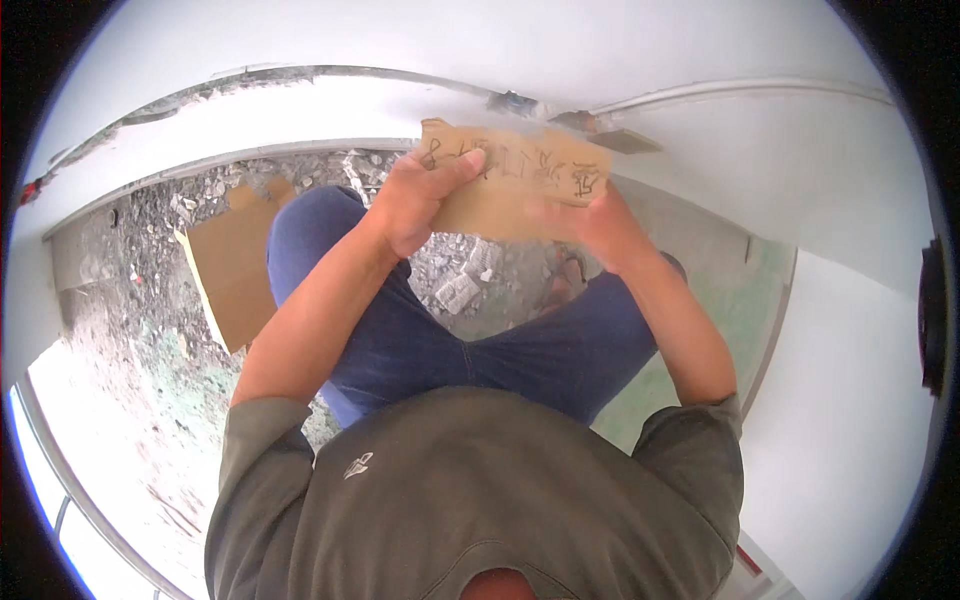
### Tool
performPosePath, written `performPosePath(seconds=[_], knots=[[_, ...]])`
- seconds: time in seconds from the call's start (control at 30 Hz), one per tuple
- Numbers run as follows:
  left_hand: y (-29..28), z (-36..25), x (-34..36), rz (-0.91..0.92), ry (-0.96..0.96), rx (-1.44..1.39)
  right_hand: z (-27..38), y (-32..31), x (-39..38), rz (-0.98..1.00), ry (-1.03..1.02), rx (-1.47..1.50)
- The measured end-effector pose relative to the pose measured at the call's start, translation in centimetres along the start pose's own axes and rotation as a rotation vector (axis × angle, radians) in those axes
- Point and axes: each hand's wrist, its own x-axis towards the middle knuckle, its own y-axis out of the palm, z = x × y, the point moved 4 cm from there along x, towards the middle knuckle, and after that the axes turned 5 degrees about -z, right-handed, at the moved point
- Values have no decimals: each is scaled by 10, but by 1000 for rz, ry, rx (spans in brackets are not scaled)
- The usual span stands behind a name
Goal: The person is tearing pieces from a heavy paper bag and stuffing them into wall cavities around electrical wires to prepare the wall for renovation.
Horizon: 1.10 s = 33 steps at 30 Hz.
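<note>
A torn piece of brown cardboard (pixel 510 190) with dark handwriting is held up between both hands, above my knees. My left hand (pixel 425 190) is closed on its left end, thumb lying on the written face. At the lower right corner, my right hand (pixel 595 225) grips it, its fingers partly blurred. A larger piece of cardboard (pixel 235 280) lies on the ground beside my left knee.
Broken rubble (pixel 460 285) covers the ground between and left of my legs. A white wall (pixel 350 100) with a damaged seam runs across the front. White panels (pixel 830 350) stand to my right. My bent legs (pixel 560 350) frame the rubble.
</note>
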Motion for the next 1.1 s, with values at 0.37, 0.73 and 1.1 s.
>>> performPosePath(seconds=[0.37,0.73,1.1], knots=[[0,4,-5,9,-131,-125,17,5,-8,-93,-284,-561],[-6,6,0,31,-90,-176,11,6,-8,-79,-148,-340],[-23,18,10,-205,-102,212,14,-49,-31,-94,-18,-318]])
